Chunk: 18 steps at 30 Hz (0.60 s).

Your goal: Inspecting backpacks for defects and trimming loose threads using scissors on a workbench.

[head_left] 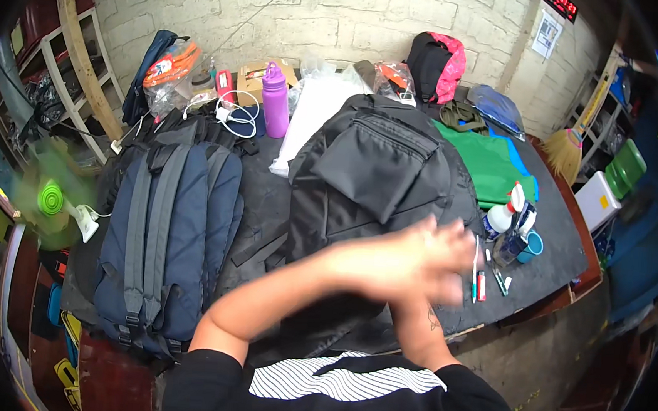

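Observation:
A large black backpack [379, 163] lies in front of me on the dark-topped table, its zipped front pocket [383, 159] facing up. My left hand [409, 262] reaches across its lower right part, blurred by motion, with fingers spread and nothing in them. Whether it touches the bag, I cannot tell. My right forearm [420, 328] comes up from the lower right and passes beneath the left hand, which hides the right hand. To the left lies a navy backpack [164, 239] with grey straps up.
Right of the black bag are pens [475, 275], a spray bottle [500, 216], a blue cup [530, 247] and green fabric [479, 159]. A purple bottle [274, 101] and white cable [237, 113] sit at the back. A green fan [51, 197] stands far left.

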Motion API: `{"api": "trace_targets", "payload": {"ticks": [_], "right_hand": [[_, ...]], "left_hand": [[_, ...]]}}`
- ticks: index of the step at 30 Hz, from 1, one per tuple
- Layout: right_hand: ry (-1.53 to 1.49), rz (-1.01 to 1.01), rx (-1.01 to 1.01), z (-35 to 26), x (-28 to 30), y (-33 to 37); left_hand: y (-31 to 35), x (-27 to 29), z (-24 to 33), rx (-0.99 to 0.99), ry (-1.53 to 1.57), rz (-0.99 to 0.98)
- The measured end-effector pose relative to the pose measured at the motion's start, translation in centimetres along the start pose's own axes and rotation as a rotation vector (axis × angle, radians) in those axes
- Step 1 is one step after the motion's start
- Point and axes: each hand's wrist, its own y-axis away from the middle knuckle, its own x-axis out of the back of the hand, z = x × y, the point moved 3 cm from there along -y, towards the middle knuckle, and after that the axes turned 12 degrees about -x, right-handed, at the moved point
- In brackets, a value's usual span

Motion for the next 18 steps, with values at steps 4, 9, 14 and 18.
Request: {"api": "trace_targets", "payload": {"ticks": [4,9,14,18], "right_hand": [[0.026,-0.008,-0.034,5.6,2.5,8.3],[0.022,-0.055,-0.123,3.4,-4.3,-5.1],[0.205,-0.144,-0.362,6.2,-6.8,-8.1],[0.232,-0.616,-0.625,7.6,-11.0,-5.9]], "left_hand": [[2.8,-4.6,4.3,0.465,-0.611,0.181],[11.8,-1.4,2.7,0.601,-0.046,0.619],[22.2,4.0,10.5,0.726,-0.198,0.989],[29.2,6.9,15.9,0.534,-0.017,1.435]]}}
